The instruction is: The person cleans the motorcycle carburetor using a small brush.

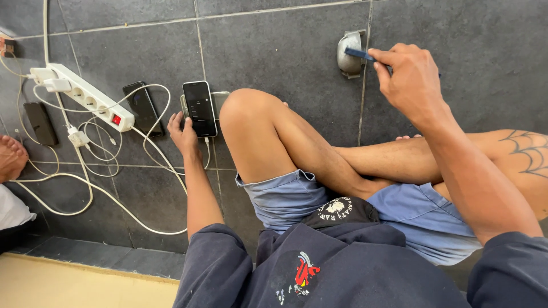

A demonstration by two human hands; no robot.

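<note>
I sit cross-legged on a dark tiled floor. My left hand (184, 132) grips the lower left edge of a black smartphone (200, 108) with a lit screen; a white cable runs from its bottom end. The phone lies over a second, pale device (219, 100). My right hand (410, 78) is raised further out and pinches a thin dark blue flat tool (359, 54), whose tip is against a small silver rounded object (348, 53) on the floor. My bent knee (245, 111) sits between the two hands.
A white power strip (85, 96) with a red switch lies at the left, with chargers and tangled white cables (85, 165) around it. Another black phone (142, 107) and a dark flat device (40, 122) lie nearby. Another person's bare foot (11, 157) shows at the left edge.
</note>
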